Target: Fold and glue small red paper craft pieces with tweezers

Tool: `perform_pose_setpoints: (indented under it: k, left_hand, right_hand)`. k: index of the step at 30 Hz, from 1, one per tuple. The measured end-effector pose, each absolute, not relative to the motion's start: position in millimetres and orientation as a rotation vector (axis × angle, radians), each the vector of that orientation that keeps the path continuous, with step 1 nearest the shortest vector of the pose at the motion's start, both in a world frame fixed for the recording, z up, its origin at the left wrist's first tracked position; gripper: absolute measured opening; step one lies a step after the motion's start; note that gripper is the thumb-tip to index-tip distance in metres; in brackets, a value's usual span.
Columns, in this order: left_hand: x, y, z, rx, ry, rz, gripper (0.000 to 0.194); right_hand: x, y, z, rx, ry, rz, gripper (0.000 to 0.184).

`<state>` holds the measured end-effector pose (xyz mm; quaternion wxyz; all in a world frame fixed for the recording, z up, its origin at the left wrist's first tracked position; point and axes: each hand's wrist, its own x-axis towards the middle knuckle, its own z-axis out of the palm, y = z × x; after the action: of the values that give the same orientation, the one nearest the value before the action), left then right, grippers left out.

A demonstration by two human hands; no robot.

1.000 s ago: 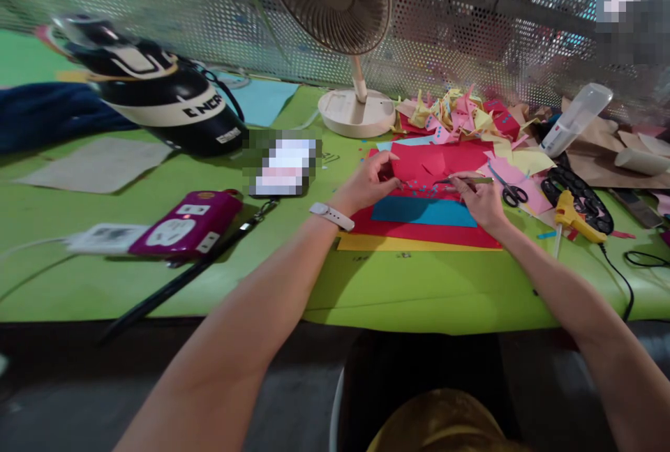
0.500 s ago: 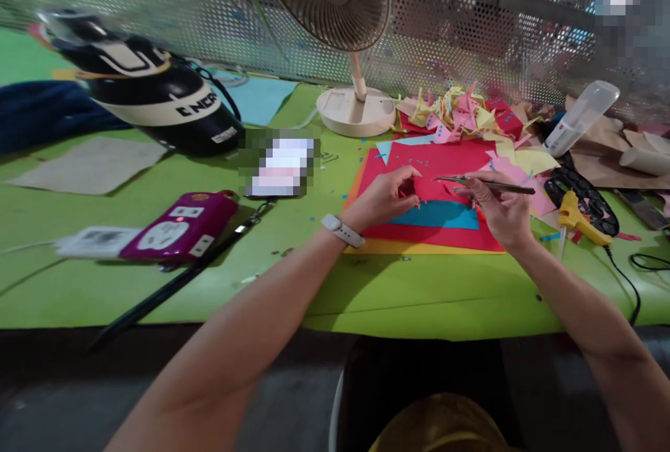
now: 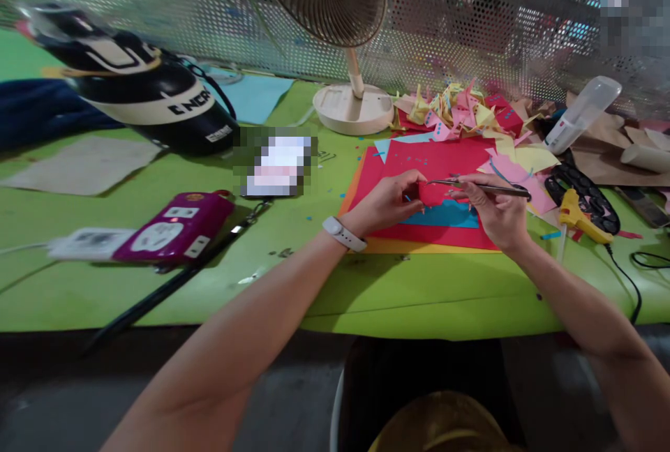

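Note:
My right hand point(image 3: 502, 213) grips a pair of metal tweezers point(image 3: 489, 188), their tips pointing left. Those tips reach the fingertips of my left hand point(image 3: 395, 199), which are curled together in a pinch. Whatever the left fingers hold is too small or hidden to make out; a bit of blue shows beside them. Both hands hover over a red paper sheet point(image 3: 450, 156), with a blue paper strip point(image 3: 444, 216) lying below the fingers. Other red and orange sheets are stacked underneath.
Behind the sheets lies a heap of pink and yellow paper scraps point(image 3: 460, 109), beside a fan point(image 3: 352, 109). A yellow glue gun point(image 3: 583, 218) and a clear bottle point(image 3: 586, 114) are at right. Leftward are a phone point(image 3: 280, 166), a purple power bank point(image 3: 175, 227) and a black bottle point(image 3: 157, 100).
The tweezers have moved left, so their tips now meet my left fingertips. My left hand has shifted slightly right within the scene and stays pinched.

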<state>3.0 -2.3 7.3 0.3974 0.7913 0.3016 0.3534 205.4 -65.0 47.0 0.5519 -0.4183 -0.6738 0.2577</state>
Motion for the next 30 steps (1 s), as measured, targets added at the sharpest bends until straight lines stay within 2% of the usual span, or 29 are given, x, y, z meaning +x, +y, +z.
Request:
perform_pose_setpoints:
  k: [11,17,30]
  left_hand:
    - [2.8,-3.4,9.1,1.969,0.737,0.846,0.015]
    - [2.4,-3.4,10.2,2.001,0.735,0.848,0.014]
    - [2.3,-5.1,11.7,1.988,0.712,0.841,0.015]
  right_hand:
    - [205.4,-65.5,43.5,-0.996,-1.602,0.606,0.024]
    - [206.4,-65.1,40.6,-0.986,-1.628,0.594,0.018]
    - [206.5,-64.2,36.5,-0.952,-1.638,0.614,0.016]
